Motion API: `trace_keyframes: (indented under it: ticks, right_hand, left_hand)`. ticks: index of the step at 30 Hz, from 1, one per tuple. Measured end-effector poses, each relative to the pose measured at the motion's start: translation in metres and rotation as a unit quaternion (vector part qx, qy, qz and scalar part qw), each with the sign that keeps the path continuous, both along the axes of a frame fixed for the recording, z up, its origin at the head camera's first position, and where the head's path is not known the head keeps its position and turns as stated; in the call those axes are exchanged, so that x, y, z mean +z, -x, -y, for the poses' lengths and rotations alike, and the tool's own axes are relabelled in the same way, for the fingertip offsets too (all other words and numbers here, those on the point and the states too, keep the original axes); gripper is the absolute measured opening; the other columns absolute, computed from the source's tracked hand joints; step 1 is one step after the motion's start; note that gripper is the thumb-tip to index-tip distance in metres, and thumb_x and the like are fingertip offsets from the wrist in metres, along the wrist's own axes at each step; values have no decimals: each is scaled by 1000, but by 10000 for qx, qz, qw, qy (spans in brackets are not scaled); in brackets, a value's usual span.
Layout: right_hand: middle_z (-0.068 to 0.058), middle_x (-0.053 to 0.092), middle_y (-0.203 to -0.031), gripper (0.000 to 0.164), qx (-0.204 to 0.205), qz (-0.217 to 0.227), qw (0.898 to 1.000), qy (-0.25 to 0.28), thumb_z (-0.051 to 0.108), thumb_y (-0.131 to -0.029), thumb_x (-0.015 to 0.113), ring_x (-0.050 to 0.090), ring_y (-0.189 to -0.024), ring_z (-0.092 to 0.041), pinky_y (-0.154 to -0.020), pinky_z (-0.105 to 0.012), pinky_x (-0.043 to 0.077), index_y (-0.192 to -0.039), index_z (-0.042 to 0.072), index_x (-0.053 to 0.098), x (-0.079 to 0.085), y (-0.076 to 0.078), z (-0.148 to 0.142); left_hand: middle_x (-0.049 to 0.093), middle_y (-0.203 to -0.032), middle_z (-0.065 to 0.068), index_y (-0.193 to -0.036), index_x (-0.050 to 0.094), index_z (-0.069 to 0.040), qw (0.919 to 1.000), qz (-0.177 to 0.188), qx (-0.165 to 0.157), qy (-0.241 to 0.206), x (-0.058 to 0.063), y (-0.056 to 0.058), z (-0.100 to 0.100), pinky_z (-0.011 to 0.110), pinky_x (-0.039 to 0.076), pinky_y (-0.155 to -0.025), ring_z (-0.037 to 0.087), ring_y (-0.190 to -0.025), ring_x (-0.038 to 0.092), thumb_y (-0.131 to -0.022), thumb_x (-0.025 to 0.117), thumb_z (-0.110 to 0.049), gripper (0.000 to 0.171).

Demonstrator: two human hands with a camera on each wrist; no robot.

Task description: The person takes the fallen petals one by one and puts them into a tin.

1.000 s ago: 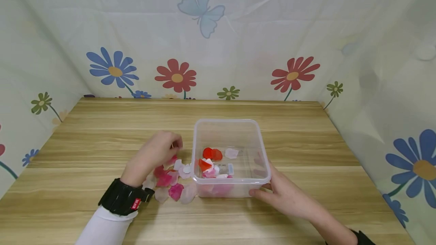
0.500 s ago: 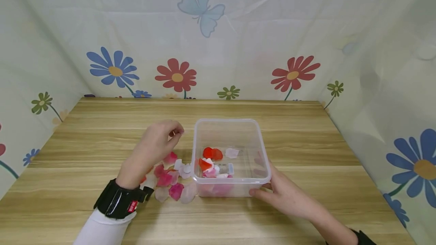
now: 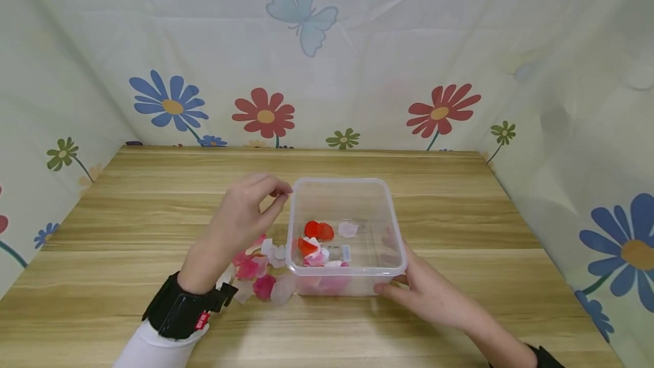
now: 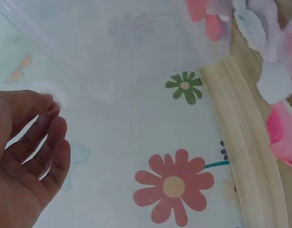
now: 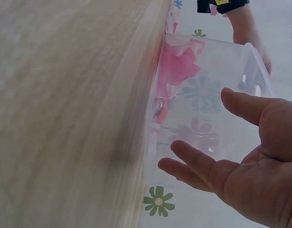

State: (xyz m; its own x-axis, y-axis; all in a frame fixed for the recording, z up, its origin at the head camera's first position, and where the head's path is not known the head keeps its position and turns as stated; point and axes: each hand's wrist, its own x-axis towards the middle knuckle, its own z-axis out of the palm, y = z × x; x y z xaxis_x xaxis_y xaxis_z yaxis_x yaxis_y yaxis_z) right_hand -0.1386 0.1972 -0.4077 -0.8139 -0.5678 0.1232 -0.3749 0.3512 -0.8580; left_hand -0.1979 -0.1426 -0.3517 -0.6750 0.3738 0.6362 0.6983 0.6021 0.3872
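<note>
A clear plastic box [image 3: 352, 284] stands on the table with several red, white and pink artificial petals [image 3: 319, 230] inside. My left hand [image 3: 244, 209] is raised beside the box's far left rim, its thumb and index fingertips together. In the left wrist view, a small pale petal seems pinched at the tips of the left hand [image 4: 29, 147], mostly hidden. Loose pink and white petals [image 3: 264, 287] lie left of the box, partly under the left forearm. My right hand [image 3: 429, 294] rests against the box's near right corner, thumb on the front and straight fingers along the side [image 5: 193, 161].
The wood-grain table [image 3: 434, 197] reaches back to a white curtain [image 3: 357, 72] printed with flowers and a butterfly. Similar curtain hangs on the left and right sides. A black band [image 3: 176, 308] is strapped round the left wrist.
My left hand has risen from the loose petals and moved right to the box's rim, fingertips together. The right hand and the box have stayed in place.
</note>
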Motion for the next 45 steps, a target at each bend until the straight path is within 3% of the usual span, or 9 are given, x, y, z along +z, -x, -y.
trace_keyframes:
  ticks: [5,13,19,26,34,45]
  right_hand:
    - [-25,47,-147,98,23,-39,10000,-21,7,-94,75,61,-120,-31,-94,-36,55,-165,19,9,0,0,0]
    - [-26,44,-149,98,-9,-39,10000,-20,6,-93,75,60,-121,-37,-94,-37,55,-164,13,9,-1,0,0]
    - [-25,45,-149,97,56,12,10000,28,7,-94,75,60,-122,-35,-95,-36,55,-165,17,9,-2,1,0]
    - [-26,44,-150,97,48,22,10000,10,7,-94,75,60,-122,-33,-95,-36,55,-164,13,8,-2,1,0]
    - [-27,45,-148,95,50,-48,10000,-58,8,-95,74,63,-118,-29,-94,-37,55,-163,8,9,-1,1,-1]
    - [-26,45,-148,94,-16,41,10000,-83,8,-94,75,60,-121,-30,-95,-36,55,-163,7,11,-2,1,0]
  left_hand:
    - [72,-96,3,-101,74,-3,9992,-192,-345,33,4,-6,-8,35,58,-85,19,-93,68,-85,82,1,18]
    - [73,-96,4,-102,74,-4,9958,-249,-872,143,2,-10,-18,31,58,-81,17,-90,68,-85,82,1,19]
    - [73,-97,3,-102,75,-5,9947,-116,-992,251,1,-11,-18,30,57,-84,16,-93,66,-85,83,-2,19]
    - [72,-99,3,-104,75,-5,9943,-42,-997,367,0,-11,-17,30,57,-85,16,-95,66,-85,83,-3,21]
    - [71,-102,5,-107,73,-5,9968,123,-746,262,1,-10,-13,32,58,-85,19,-95,68,-88,81,-6,20]
    - [71,-102,5,-106,73,-5,9956,696,192,602,-7,0,4,37,59,-82,23,-92,67,-89,80,-6,18]
